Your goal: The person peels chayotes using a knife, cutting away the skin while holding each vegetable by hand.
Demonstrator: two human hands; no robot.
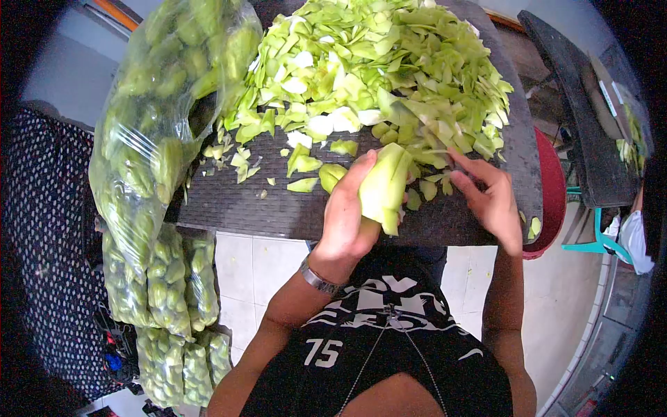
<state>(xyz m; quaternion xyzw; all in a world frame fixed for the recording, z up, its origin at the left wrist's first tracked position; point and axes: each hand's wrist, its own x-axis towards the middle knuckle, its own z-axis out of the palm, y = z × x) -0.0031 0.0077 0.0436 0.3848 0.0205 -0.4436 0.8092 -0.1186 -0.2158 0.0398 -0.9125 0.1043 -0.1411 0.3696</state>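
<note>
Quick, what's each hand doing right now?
Left hand: closed around a pale green vegetable.
Right hand: fingers closed on a thin tool, maybe a knife, too blurred to be sure.

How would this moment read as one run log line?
left hand: holding pale-green vegetable | right hand: nearby, blurred, grip unclear | dark table: bears heaped green slices | table's left: clear bag of green produce
</note>
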